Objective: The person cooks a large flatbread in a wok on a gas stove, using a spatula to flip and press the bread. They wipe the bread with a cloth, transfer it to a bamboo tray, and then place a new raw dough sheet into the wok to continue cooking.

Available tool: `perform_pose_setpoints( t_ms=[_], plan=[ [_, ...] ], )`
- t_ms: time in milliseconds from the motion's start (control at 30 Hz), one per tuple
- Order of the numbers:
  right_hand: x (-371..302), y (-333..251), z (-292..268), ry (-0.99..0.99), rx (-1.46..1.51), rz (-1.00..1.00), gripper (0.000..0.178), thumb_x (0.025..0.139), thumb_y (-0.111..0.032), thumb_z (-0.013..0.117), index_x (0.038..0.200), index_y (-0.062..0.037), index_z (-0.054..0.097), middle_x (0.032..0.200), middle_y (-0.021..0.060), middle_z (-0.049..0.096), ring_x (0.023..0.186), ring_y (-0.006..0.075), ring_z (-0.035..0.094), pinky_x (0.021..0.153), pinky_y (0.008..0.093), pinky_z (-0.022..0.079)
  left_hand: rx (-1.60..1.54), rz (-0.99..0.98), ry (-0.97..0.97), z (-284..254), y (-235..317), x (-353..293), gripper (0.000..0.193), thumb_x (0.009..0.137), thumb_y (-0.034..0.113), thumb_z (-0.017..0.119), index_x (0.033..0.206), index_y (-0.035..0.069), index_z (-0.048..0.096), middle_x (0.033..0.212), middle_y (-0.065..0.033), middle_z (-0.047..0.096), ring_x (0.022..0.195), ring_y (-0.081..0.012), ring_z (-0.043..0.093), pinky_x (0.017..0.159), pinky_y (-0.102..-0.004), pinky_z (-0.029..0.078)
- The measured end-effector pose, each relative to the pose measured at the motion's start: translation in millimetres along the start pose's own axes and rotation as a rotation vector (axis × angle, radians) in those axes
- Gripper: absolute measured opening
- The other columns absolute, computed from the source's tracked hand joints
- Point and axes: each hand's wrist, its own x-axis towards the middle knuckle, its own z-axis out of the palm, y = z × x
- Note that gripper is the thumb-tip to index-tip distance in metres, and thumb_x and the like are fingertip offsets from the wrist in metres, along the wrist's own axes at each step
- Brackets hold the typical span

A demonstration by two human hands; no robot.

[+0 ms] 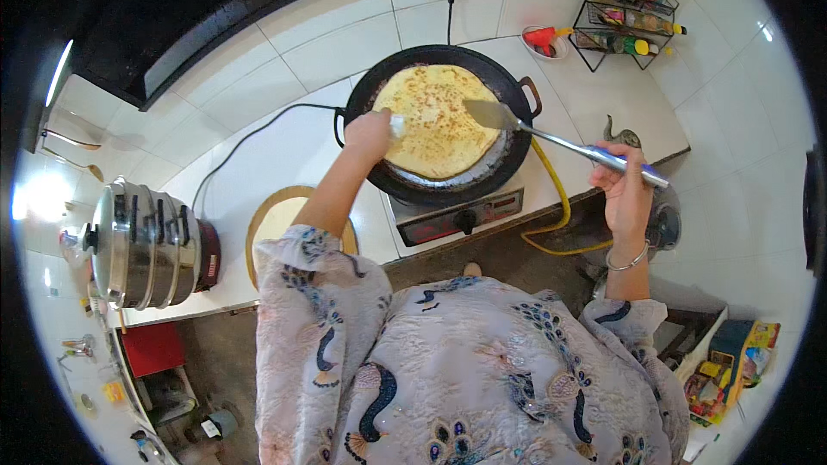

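Head view: our right hand [626, 189] closes its fingers round the spatula [560, 140]; our left hand [370, 133], over the pancake's [439, 112] edge, pinches a pale item [397, 126].

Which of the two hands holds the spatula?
The right hand, wrapped around the spatula handle; the left hand holds a small whitish object instead.

A loose, pale greyish garment [487, 353] of crinkled fabric carries dark blue, curving bird shapes and feather-like eyespots. The left sleeve [306, 336] and right sleeve [633, 325] of the garment bear the same print; just beyond the garment's right edge sits a slim silver bangle [627, 267].
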Motion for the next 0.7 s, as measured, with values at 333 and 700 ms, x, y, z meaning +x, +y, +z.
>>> perform_pose_setpoints(
  t_ms=[333, 700],
  plan=[
    [-4.6, -44.9, 25.7, 0.126, -0.421, -0.037, 0.025, 0.089, -0.019, 0.054, 0.101, 0.0034, 0.054, 0.097, 0.0147, 0.061, 0.058, 0.0136, 0.061, 0.049, 0.0222, 0.051, -0.129, 0.081, 0.044, -24.0, 6.2, -49.3, 0.018, 0.077, 0.017, 0.054, 0.091, 0.009, 0.062, 0.084, -0.014, 0.063, 0.081, -0.0308, 0.06, 0.068, -0.041, 0.048],
    [-7.5, -61.5, -29.3, -0.089, -0.503, 0.39, 0.026, 0.088, -0.016, 0.05, 0.103, 0.0042, 0.057, 0.087, 0.0122, 0.062, 0.058, 0.0129, 0.06, 0.051, 0.0224, 0.053, -0.485, -0.207, 0.462, -33.4, -63.2, -53.5, 0.025, 0.078, 0.019, 0.055, 0.098, 0.005, 0.062, 0.085, -0.014, 0.063, 0.078, -0.0309, 0.06, 0.068, -0.039, 0.048]
  ],
)
